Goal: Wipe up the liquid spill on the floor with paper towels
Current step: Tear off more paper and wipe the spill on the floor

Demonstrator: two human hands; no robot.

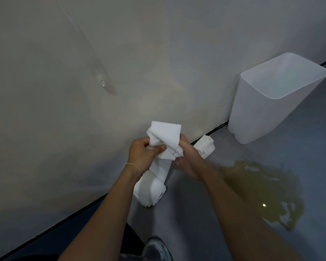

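Grey floor (192, 219) meets a pale wall (73, 119) along a dark seam, and the yellowish spill (262, 191) is spread out on the floor off to the right, pretty big and blotchy. Both hands are up in front of the wall holding a bunch of white paper towels (165, 138). The left hand (145, 153) has its thumb and fingers clamped round the bunched middle, and the right hand (188, 161), a bit blurry, is curled onto it from the other side. The bunch's long axis runs top to bottom: a folded end sticks up above the hands and a longer tail hangs down toward the floor, drifting slightly left. A second crumpled towel (207, 146) sits on the floor by the wall, just behind the right hand, looking a little stained. White bin (262, 117) stands against the wall further right.
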